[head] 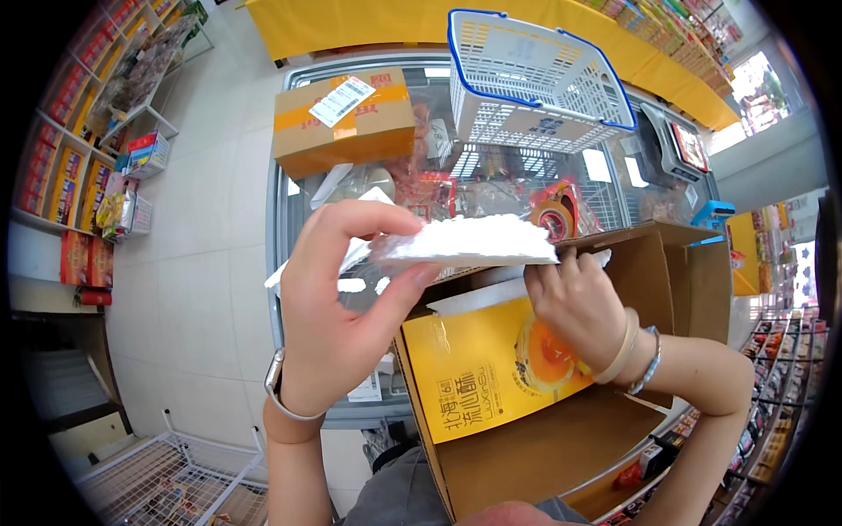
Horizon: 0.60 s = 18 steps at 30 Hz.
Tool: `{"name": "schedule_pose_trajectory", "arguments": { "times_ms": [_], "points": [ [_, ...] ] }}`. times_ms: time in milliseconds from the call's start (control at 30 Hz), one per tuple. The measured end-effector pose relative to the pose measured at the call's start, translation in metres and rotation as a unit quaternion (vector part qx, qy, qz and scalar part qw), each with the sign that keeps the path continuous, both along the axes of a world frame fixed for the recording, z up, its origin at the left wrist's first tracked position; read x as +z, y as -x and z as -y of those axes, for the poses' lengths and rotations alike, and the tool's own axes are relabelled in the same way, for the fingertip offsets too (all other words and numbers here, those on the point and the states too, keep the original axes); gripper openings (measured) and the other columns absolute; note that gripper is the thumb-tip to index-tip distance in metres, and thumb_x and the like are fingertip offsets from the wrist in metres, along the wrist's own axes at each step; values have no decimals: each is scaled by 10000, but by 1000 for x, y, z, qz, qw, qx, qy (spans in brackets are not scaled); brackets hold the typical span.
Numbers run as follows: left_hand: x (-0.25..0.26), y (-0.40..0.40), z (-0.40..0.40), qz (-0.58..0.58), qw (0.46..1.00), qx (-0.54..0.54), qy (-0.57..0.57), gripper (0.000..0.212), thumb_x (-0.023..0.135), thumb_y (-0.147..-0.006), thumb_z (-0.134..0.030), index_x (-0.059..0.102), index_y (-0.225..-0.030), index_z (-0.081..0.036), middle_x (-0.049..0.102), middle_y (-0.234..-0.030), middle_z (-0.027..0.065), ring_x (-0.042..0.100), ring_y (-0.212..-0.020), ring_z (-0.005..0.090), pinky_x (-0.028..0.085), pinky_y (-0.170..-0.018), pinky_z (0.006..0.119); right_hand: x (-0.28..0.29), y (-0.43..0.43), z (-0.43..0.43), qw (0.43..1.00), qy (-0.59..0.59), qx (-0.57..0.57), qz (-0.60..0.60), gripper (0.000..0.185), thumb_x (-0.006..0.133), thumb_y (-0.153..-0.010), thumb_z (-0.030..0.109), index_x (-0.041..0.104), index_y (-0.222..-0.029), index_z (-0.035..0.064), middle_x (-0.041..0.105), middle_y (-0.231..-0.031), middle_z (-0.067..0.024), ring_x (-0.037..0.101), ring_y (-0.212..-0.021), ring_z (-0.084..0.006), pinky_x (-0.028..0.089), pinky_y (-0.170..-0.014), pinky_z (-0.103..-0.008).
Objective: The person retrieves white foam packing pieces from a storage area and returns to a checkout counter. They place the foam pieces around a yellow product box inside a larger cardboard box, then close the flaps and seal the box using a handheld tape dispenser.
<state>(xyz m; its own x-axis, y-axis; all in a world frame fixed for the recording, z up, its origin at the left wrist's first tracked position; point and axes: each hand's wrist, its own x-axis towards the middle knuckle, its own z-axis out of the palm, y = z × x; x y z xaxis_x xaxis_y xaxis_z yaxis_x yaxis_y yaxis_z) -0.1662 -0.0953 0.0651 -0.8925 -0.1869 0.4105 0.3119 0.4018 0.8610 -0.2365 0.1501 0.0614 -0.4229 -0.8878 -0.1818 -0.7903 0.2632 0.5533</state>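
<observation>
Between the thumb and fingers of my left hand [335, 296] is a broken piece of white foam [473, 240], raised above the rim of an open cardboard carton [559, 454]. My right hand [575, 306] reaches over the carton's far side, its fingers curled over a white foam strip [483, 297]. That strip lies along the far edge of a yellow printed box [480, 375] inside the carton. The right fingertips are partly hidden, close to the right end of the raised foam.
Beyond the carton, a glass-topped freezer [296, 223] bears a taped cardboard box [345, 121], a white shopping basket [539, 85], a tape roll [552, 220], packaged food and a scale [674, 144]. A wire rack [171, 473] stands at lower left; stocked shelves [776, 394] line the right.
</observation>
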Motion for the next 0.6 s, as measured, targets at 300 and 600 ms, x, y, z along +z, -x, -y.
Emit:
{"name": "schedule_pose_trajectory", "arguments": {
  "times_ms": [300, 600],
  "points": [
    [-31, -12, 22, 1, 996, 39, -82, 282, 738, -771, 4, 596, -1014, -19, 617, -1004, 79, 601, -964, 180, 463, -872, 299, 37, -16, 26, 999, 52, -8, 13, 138, 569, -774, 146, 594, -825, 20, 518, -774, -64, 526, -784, -232, 418, -791, -347],
    [-34, -11, 22, 9, 996, 21, -87, 278, 737, -769, -14, 598, -1010, -26, 613, -1001, 80, 591, -978, 186, 449, -891, 310, -32, 5, 46, 955, 63, 141, 253, 232, 600, -756, 152, 653, -948, 33, 571, -828, -69, 567, -778, -211, 472, -659, -345]
  ]
}}
